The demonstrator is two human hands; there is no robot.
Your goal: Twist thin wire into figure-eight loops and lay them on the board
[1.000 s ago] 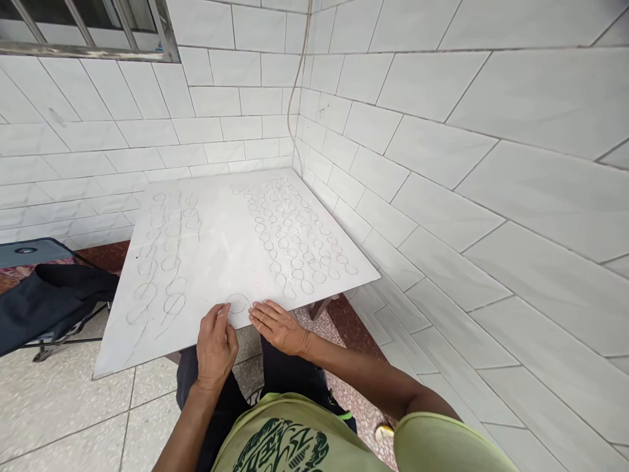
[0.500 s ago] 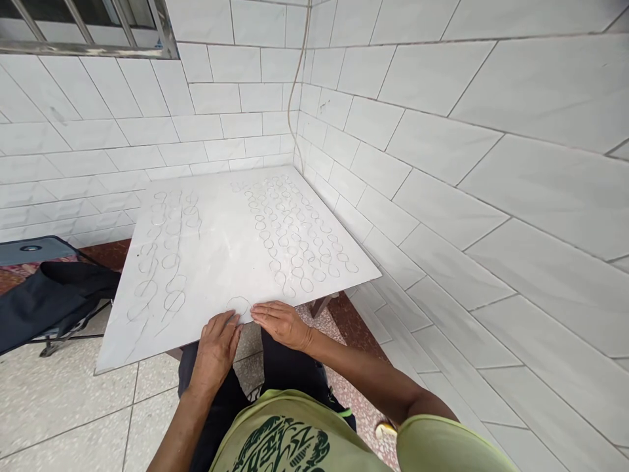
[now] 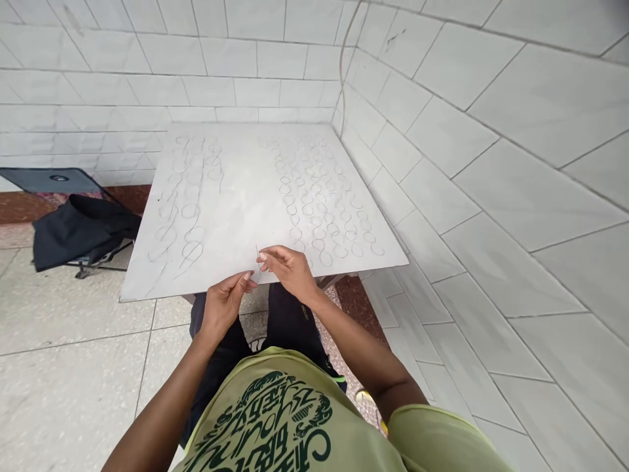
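Just above the front edge of a white board [image 3: 240,210], both my hands pinch a thin dark strand [image 3: 257,250]; whether it is wire or thread I cannot tell. My left hand [image 3: 226,303] is closed, thumb and forefinger together at the strand's lower part. Slightly higher and to the right, my right hand [image 3: 291,269] is closed on it too, with a short end sticking up past the fingertips. Rows of looped strands [image 3: 322,252] in figure-eight shapes lie across the board's right side. Larger loops and straighter strands [image 3: 192,251] lie on the left side.
White tiled walls [image 3: 491,196] meet behind the board, close along its right edge. A cable [image 3: 343,72] hangs in the corner. To the left, dark cloth [image 3: 81,229] lies over a folding chair [image 3: 54,178] on the speckled floor [image 3: 73,380].
Both hands have lifted from the board's edge, and the round loop that lay between them is off the surface, with a strand now between my fingertips. The view has tilted down.
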